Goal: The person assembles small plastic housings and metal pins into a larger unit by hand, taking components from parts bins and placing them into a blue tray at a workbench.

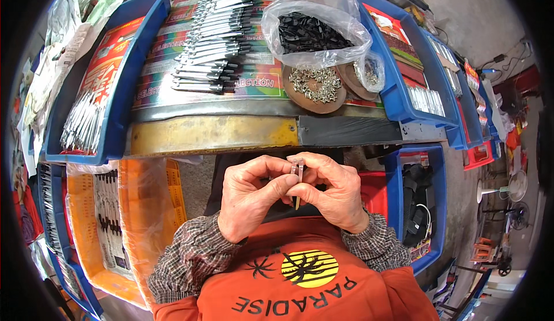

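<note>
My left hand (251, 194) and my right hand (332, 189) meet in front of my chest, just short of the bench's front edge. Between them, thumbs and fingers pinch a small shiny metal part (297, 168) with narrow upright strips and a brass-coloured lower end. Its exact kind is too small to tell, and fingers cover much of it. Beyond the hands, a long row of slim metal pieces with black ends (216, 47) lies on the bench. A brown round dish (300, 103) holds many small metal fasteners; behind it, a clear plastic bag (352, 38) contains small black parts.
A blue tray (118, 122) with thin metal rods stands at the bench's left, another blue tray (398, 110) with metal strips at its right. Below the bench are an orange crate (147, 223) at left and a blue bin (441, 205) with black items at right.
</note>
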A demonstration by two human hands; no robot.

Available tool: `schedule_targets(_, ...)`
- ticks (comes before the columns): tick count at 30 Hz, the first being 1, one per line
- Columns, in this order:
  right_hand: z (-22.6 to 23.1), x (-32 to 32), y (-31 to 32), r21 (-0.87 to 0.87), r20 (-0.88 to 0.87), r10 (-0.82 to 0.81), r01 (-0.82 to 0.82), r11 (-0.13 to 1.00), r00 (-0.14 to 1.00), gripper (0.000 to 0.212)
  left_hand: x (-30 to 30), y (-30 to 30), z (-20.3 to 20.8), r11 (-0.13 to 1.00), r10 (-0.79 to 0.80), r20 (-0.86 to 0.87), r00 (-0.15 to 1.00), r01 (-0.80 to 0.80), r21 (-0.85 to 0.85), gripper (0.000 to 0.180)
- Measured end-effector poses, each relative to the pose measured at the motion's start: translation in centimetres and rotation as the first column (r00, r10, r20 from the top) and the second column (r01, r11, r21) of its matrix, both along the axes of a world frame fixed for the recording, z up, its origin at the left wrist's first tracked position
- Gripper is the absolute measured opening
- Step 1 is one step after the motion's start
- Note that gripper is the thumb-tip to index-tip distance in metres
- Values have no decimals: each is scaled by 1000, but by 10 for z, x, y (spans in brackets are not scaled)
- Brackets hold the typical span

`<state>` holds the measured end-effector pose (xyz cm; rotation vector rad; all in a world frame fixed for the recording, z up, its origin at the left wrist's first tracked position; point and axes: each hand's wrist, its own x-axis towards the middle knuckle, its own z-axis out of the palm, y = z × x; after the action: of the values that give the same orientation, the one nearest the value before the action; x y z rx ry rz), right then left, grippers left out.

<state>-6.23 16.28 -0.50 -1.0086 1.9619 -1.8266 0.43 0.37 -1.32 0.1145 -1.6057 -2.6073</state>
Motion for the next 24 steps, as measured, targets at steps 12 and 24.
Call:
schedule_targets(12, 4, 1, -1, 61, -65, -16, 19, 998, 998, 41, -3, -2, -5, 996, -40, 15, 999, 38, 83, 12)
schedule_targets(24, -1, 4, 0, 77, 6, -17, 16, 997, 1000, 43, -3, -4, -6, 995, -75, 76, 994, 69, 69, 6)
